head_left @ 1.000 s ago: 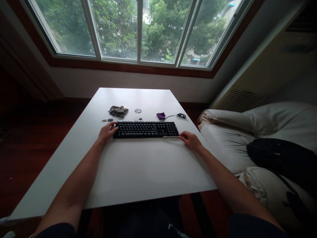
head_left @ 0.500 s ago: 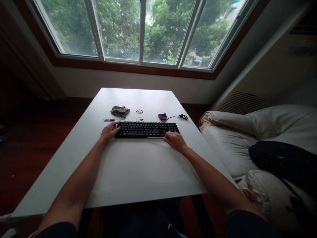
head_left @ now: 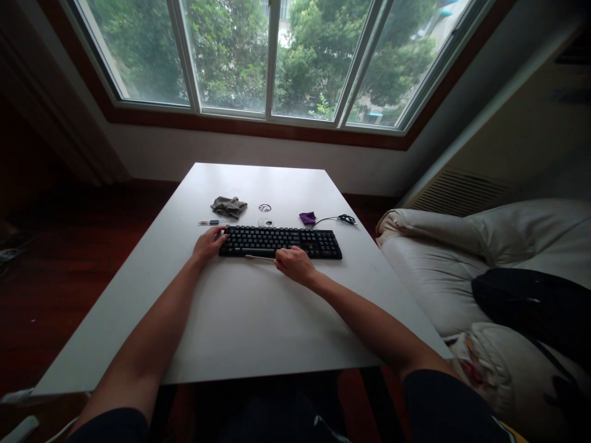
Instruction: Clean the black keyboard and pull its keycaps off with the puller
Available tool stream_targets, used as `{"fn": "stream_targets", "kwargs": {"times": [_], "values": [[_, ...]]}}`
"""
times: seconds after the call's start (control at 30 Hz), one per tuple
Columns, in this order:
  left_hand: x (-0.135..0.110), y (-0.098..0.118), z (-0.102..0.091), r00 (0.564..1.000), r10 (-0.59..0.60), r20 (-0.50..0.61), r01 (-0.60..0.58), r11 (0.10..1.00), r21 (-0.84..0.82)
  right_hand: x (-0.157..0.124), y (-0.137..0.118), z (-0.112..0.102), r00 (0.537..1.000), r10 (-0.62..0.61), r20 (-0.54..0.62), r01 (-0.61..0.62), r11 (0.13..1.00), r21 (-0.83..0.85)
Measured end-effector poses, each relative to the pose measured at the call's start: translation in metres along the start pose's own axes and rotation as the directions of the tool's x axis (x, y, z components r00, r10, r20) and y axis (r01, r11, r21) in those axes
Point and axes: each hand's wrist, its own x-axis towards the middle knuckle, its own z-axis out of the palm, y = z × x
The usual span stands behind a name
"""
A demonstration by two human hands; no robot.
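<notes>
A black keyboard (head_left: 295,239) lies across the middle of the white table (head_left: 240,320). My left hand (head_left: 209,243) rests on the keyboard's left end, fingers curled over its edge. My right hand (head_left: 293,265) is closed round a thin pale stick (head_left: 259,257), which lies along the keyboard's front edge and points left.
Behind the keyboard lie a grey cloth (head_left: 229,205), a small tool (head_left: 212,222), two small round lids (head_left: 265,208), a purple cloth (head_left: 307,217) and a coiled black cable (head_left: 344,218). A white sofa (head_left: 466,258) with a black bag (head_left: 535,307) stands at the right.
My right hand has slid the stick leftward along the keyboard's front edge, from its right end to near the middle. My left hand has stayed on the left end.
</notes>
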Motion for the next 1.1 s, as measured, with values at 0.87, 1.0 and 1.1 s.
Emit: {"fn": "stream_targets", "kwargs": {"times": [0.87, 1.0, 1.1], "values": [[0.006, 0.002, 0.003, 0.998, -0.008, -0.065, 0.004, 0.998, -0.058, 0.048, 0.124, -0.038, 0.871, 0.431, -0.233, -0.342, 0.875, 0.343], [0.007, -0.001, 0.004, 0.997, -0.004, -0.080, 0.000, 0.999, -0.045, 0.042, 0.197, -0.050, 0.622, 0.752, -0.219, -0.701, 0.659, 0.272], [0.008, -0.003, 0.005, 0.997, -0.021, -0.072, 0.018, 0.999, -0.033, 0.039, 0.232, -0.046, 0.550, 0.832, -0.074, -0.807, 0.552, 0.212]]}}
